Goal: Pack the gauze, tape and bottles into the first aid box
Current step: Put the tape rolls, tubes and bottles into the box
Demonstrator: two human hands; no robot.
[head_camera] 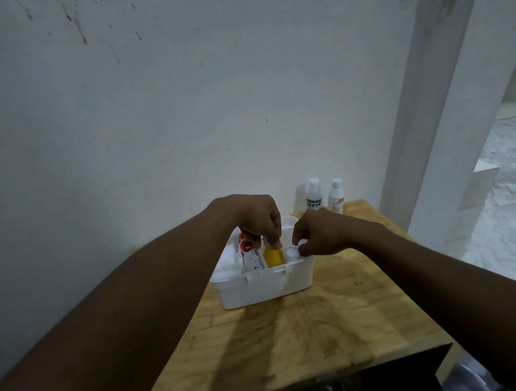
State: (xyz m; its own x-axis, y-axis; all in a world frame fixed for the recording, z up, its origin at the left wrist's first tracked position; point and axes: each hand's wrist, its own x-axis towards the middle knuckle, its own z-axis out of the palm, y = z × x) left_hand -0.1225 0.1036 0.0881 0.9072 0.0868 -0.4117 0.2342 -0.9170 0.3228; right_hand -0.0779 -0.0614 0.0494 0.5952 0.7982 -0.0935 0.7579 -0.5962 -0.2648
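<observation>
A white first aid box (266,286) stands open on the wooden table (330,316). Over it, my left hand (257,217) pinches the top of a yellow bottle (273,256) that stands in the box's middle part. My right hand (319,232) grips the white cap of a white bottle (293,254) at the box's right end. Inside on the left lie a red-capped item (246,245), a printed white packet (255,260) and white gauze-like rolls (228,260). Two white bottles (314,195) (336,195) stand on the table behind the box, by the wall.
A white wall rises straight behind the table. A white pillar (442,113) stands at the right, with a pale floor (506,214) beyond it. The table's near edge has a dark opening (377,379) below it.
</observation>
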